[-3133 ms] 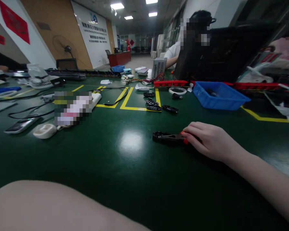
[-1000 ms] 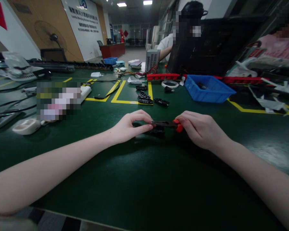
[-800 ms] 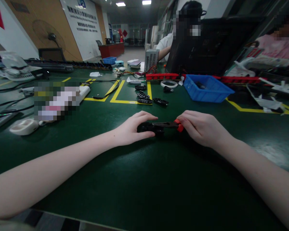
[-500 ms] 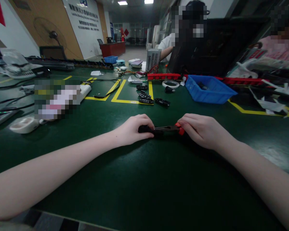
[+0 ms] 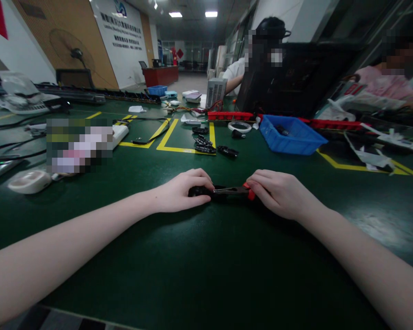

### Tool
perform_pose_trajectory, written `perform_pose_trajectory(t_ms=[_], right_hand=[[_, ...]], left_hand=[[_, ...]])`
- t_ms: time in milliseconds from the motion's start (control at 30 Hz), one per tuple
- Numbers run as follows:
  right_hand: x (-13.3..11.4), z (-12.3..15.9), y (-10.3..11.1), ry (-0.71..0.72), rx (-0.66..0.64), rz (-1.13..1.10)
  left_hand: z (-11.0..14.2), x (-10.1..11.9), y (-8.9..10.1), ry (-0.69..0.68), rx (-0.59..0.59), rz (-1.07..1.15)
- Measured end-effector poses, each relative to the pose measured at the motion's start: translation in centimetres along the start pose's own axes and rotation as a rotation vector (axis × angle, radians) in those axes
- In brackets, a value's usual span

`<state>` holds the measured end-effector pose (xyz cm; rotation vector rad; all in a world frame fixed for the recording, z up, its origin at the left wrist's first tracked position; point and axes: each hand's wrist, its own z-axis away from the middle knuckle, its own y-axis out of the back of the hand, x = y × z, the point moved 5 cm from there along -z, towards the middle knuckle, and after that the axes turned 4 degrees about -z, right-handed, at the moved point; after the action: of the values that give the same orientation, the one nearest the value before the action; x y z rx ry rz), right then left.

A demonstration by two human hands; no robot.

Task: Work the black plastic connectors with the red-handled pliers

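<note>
My left hand (image 5: 186,190) is closed round a small black part (image 5: 197,191), mostly covered by the thumb and fingers. My right hand (image 5: 278,192) grips the red handles of a pair of needle-nose pliers (image 5: 236,189). Their long metal jaws point left and reach the black part at my left fingertips; whether they bite on it I cannot make out. Both hands rest low over the green table (image 5: 206,256). Beyond them lie several black connector-like pieces (image 5: 204,145), with another black piece (image 5: 227,151) just to their right.
A blue bin (image 5: 292,140) holding dark items stands at the back right, near a white ring-shaped coil (image 5: 240,126). Red strips (image 5: 230,116) run behind. At left lie a white mouse-like object (image 5: 29,181) and cables. Two people sit across the table behind a large black panel (image 5: 303,78).
The view has tilted up slightly and shifted, so hands and table things appear a little lower and to the left. Both grips stay the same, with the pliers still at the black part.
</note>
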<state>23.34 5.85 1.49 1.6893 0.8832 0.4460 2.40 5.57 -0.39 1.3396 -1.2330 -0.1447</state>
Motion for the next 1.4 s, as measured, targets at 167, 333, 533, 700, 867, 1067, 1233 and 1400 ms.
perform_pose_trajectory(t_ms=[167,333,533,700,867,1067,1233,1400], right_hand=[[0.09,0.11,-0.04,-0.011,0.025,-0.017],[0.08,0.09,-0.12,-0.015,0.034,0.006],[0.07,0.12,-0.14,-0.008,0.034,0.021],[0.02,0.16,-0.14,-0.008,0.029,0.008],[-0.05,0.08,-0.12,-0.016,0.027,0.005],[-0.07,0.09,-0.13,-0.017,0.040,-0.014],[-0.11,0.16,-0.16,-0.020,0.033,-0.003],[-0.24,0.05,-0.30,0.005,0.020,0.026]], left_hand=[[0.02,-0.43,0.28,-0.006,0.032,0.049],[-0.02,-0.54,0.34,-0.005,0.056,0.050],[0.10,-0.38,0.29,-0.024,0.070,0.026],[0.14,-0.27,0.27,-0.013,0.066,0.019],[0.20,-0.12,0.19,-0.017,0.072,0.005],[0.34,0.08,0.01,-0.022,0.060,-0.034],[0.35,0.12,-0.03,-0.032,0.060,-0.040],[0.28,-0.18,-0.02,0.005,0.064,-0.003]])
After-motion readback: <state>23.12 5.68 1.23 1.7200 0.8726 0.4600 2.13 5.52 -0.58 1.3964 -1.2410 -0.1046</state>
